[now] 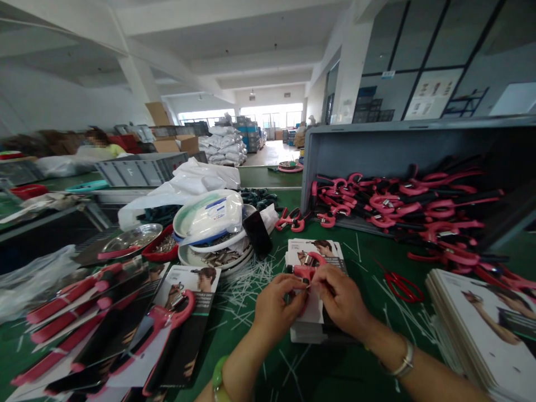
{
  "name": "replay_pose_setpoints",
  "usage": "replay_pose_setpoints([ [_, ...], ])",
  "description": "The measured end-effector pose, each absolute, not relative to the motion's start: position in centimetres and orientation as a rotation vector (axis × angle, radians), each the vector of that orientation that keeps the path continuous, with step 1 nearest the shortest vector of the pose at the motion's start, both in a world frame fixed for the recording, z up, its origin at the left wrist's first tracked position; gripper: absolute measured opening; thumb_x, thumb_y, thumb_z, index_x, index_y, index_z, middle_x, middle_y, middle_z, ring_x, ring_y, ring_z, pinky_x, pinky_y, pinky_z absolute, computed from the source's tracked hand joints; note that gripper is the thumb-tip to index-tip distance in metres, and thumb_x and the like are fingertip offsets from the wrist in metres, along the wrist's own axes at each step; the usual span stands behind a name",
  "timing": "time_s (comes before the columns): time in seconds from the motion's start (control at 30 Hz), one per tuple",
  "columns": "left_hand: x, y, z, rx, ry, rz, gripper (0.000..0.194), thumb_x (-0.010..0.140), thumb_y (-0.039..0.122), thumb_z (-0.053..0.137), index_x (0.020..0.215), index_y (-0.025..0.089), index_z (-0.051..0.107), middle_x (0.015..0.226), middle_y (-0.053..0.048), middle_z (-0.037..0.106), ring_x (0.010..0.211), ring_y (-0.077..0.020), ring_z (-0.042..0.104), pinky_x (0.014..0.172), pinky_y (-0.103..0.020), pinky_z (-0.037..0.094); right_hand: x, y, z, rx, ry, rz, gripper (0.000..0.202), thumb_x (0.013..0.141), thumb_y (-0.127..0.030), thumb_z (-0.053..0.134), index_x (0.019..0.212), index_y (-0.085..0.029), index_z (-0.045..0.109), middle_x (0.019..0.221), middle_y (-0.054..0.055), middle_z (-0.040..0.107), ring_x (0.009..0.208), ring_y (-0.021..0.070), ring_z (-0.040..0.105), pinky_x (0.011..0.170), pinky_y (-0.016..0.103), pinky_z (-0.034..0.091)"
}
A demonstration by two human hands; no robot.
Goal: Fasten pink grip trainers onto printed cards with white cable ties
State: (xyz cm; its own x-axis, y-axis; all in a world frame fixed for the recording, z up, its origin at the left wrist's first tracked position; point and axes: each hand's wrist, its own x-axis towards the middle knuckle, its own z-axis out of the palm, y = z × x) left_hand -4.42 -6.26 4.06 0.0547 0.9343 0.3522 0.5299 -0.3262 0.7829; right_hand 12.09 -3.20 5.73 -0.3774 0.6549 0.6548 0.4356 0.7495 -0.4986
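A pink-and-black hand grip strengthener [304, 270] with a metal spring lies on the top card of a stack of printed backing cards [295, 245]. My left hand [277, 301] is closed in a pinch at its near side. Facing it, my right hand [341, 298] also pinches, thumb and forefinger close to the left fingertips. Whatever sits between the fingers is too small and hidden to make out. Loose white cable ties [251, 285] are scattered left of the stack. Hand grips mounted on cards [173, 315] are piled at the left, with white ties across some handles.
A grey crate [335, 151] lies on its side at the right, spilling pink hand grips [385, 201]. Red scissors [402, 286] and a thick card stack [489, 346] are nearer. Plates of metal parts [221, 258] and a dark phone [257, 233] stand behind. A person [103, 145] is far left.
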Motion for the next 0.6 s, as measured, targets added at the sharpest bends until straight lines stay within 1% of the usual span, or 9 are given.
replay_pose_setpoints([
  [0.1, -4.2, -6.5, 4.4, 1.904, 1.518, 1.125, 0.015, 0.078, 0.025, 0.060, 0.090, 0.027, 0.071, 0.098, -0.001, 0.067, 0.091, -0.0168, 0.062, 0.081, -0.029, 0.049, 12.4, -3.5, 5.1, -0.916, -1.806, 0.290, 0.014, 0.089, -0.024, 0.044, 0.078, -0.021, 0.051, 0.076, 0.003, 0.056, 0.074, 0.0167, 0.056, 0.068, 0.029, 0.045],
  [0.17, -4.1, -6.7, 4.5, 1.960, 1.513, 1.108, 0.025, 0.076, 0.028, 0.063, 0.101, 0.028, 0.068, 0.103, -0.003, 0.066, 0.096, -0.0191, 0.060, 0.083, -0.031, 0.049, 12.4, -3.4, 5.1, -0.913, -1.794, 0.322, 0.012, 0.090, -0.025, 0.044, 0.082, -0.021, 0.052, 0.080, 0.004, 0.058, 0.078, 0.0172, 0.057, 0.071, 0.030, 0.045],
  [0.23, -4.1, -6.9, 4.4, 2.009, 1.504, 1.120, 0.035, 0.074, 0.028, 0.064, 0.109, 0.026, 0.063, 0.106, -0.005, 0.065, 0.097, -0.0203, 0.059, 0.084, -0.032, 0.048, 12.3, -3.1, 5.6, -0.876, -1.882, 0.426, 0.014, 0.091, -0.026, 0.041, 0.084, -0.021, 0.052, 0.085, 0.005, 0.060, 0.081, 0.0173, 0.058, 0.073, 0.030, 0.045],
  [0.3, -4.3, -7.0, 4.1, 1.999, 1.519, 1.128, 0.032, 0.077, 0.028, 0.061, 0.108, 0.022, 0.063, 0.100, -0.006, 0.065, 0.090, -0.0191, 0.060, 0.078, -0.030, 0.049, 12.0, -2.9, 6.2, -0.836, -1.989, 0.585, 0.017, 0.092, -0.027, 0.039, 0.084, -0.021, 0.053, 0.084, 0.004, 0.062, 0.079, 0.0161, 0.059, 0.071, 0.028, 0.045],
  [0.37, -4.6, -7.0, 3.9, 1.944, 1.577, 1.129, 0.021, 0.080, 0.028, 0.057, 0.098, 0.019, 0.065, 0.088, -0.006, 0.064, 0.079, -0.0169, 0.060, 0.070, -0.028, 0.049, 11.9, -3.1, 6.5, -0.809, -2.079, 0.680, 0.020, 0.093, -0.027, 0.037, 0.082, -0.020, 0.053, 0.077, 0.002, 0.062, 0.072, 0.0146, 0.059, 0.066, 0.027, 0.045],
  [0.4, -4.7, -7.0, 3.7, 1.917, 1.614, 1.126, 0.018, 0.080, 0.028, 0.057, 0.093, 0.018, 0.066, 0.083, -0.005, 0.064, 0.075, -0.0162, 0.059, 0.068, -0.027, 0.048, 11.9, -3.3, 6.5, -0.806, -2.126, 0.661, 0.021, 0.092, -0.026, 0.037, 0.079, -0.020, 0.052, 0.073, 0.002, 0.061, 0.069, 0.0144, 0.058, 0.064, 0.026, 0.044],
  [0.47, -4.8, -7.0, 3.5, 1.872, 1.675, 1.119, 0.014, 0.079, 0.029, 0.059, 0.085, 0.017, 0.065, 0.078, -0.004, 0.062, 0.070, -0.0151, 0.058, 0.064, -0.026, 0.046, 12.0, -4.1, 5.9, -0.821, -2.230, 0.504, 0.021, 0.091, -0.023, 0.037, 0.076, -0.020, 0.052, 0.071, 0.003, 0.061, 0.067, 0.0154, 0.056, 0.062, 0.027, 0.042],
  [0.53, -4.7, -7.1, 3.2, 1.847, 1.702, 1.118, 0.013, 0.079, 0.029, 0.060, 0.082, 0.017, 0.065, 0.076, -0.003, 0.061, 0.069, -0.0147, 0.057, 0.063, -0.026, 0.045, 12.4, -4.9, 5.1, -0.850, -2.299, 0.298, 0.020, 0.088, -0.019, 0.037, 0.078, -0.020, 0.054, 0.073, 0.005, 0.062, 0.069, 0.0170, 0.056, 0.063, 0.028, 0.041],
  [0.6, -4.6, -7.3, 3.0, 1.825, 1.711, 1.131, 0.015, 0.079, 0.031, 0.059, 0.083, 0.018, 0.065, 0.077, -0.003, 0.061, 0.069, -0.0144, 0.057, 0.062, -0.025, 0.045, 12.9, -5.4, 4.5, -0.877, -2.344, 0.188, 0.020, 0.086, -0.015, 0.037, 0.081, -0.019, 0.055, 0.074, 0.007, 0.063, 0.070, 0.0177, 0.055, 0.064, 0.029, 0.041],
])
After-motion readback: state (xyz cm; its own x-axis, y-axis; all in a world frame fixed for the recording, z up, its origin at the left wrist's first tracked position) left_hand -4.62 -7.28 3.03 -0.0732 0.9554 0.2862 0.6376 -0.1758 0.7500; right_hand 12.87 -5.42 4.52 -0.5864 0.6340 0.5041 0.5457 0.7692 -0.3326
